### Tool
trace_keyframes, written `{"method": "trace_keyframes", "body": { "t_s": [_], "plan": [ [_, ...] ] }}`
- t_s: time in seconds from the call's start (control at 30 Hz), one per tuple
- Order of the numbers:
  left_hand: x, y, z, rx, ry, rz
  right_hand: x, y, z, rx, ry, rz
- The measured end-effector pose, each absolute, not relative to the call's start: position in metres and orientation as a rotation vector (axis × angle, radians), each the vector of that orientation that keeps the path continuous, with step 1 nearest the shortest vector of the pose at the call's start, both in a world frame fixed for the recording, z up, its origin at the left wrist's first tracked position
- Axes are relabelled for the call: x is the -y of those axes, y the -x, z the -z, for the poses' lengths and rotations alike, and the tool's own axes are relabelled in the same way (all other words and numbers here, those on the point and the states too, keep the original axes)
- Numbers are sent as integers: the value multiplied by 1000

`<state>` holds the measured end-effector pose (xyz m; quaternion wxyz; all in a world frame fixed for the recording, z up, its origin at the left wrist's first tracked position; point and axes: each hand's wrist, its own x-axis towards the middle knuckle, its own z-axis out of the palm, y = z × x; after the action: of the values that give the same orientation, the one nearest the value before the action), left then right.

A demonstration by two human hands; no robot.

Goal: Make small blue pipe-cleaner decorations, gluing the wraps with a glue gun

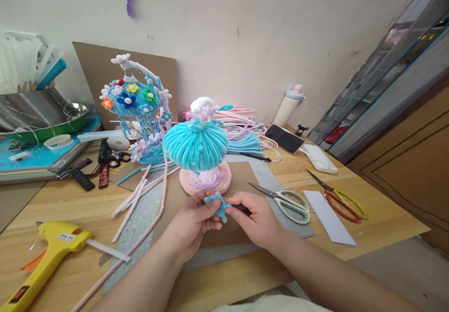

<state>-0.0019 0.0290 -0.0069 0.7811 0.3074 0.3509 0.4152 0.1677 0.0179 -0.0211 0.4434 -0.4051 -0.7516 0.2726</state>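
My left hand (191, 223) and my right hand (256, 218) meet low in the middle, both pinching a small blue pipe-cleaner flower (217, 205) between their fingertips. Just behind them stands a blue fuzzy mushroom-shaped piece (194, 146) on a pink round base (224, 176), with a white top. Something dark shows under my right fingers, too hidden to name. The hands hover over a brown cardboard sheet (242, 174) lying on a grey cutting mat (140, 218).
A yellow glue gun (45, 251) lies front left. Loose pink pipe cleaners (136, 199) run across the mat. A blue flowered arch (136, 106) stands behind. Green-handled scissors (287, 202) and red-yellow scissors (340, 199) lie right, near white paper (329, 218), a phone (284, 138) and a bottle (289, 104).
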Motion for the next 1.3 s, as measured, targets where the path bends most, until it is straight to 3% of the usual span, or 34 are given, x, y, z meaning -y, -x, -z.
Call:
{"method": "trace_keyframes", "body": {
  "t_s": [0.2, 0.37, 0.63, 0.87, 1.3],
  "plan": [
    [-26, 1, 3, -759, -765, -843, -17, -165, 21, 1700, 1058, -809],
    [-27, -3, 3, -814, -828, -961, -13, -159, 22, 1524, 1151, -856],
    [-25, -8, 3, -909, -973, -1144, -11, -145, 12, 1212, 1140, -1198],
    [-27, -3, 6, -779, -764, -1013, -15, -145, 17, 1104, 1032, -1357],
    [-23, -12, 2, -1005, -946, -1224, -2, -147, 6, 1866, 1369, -452]
  ]
}}
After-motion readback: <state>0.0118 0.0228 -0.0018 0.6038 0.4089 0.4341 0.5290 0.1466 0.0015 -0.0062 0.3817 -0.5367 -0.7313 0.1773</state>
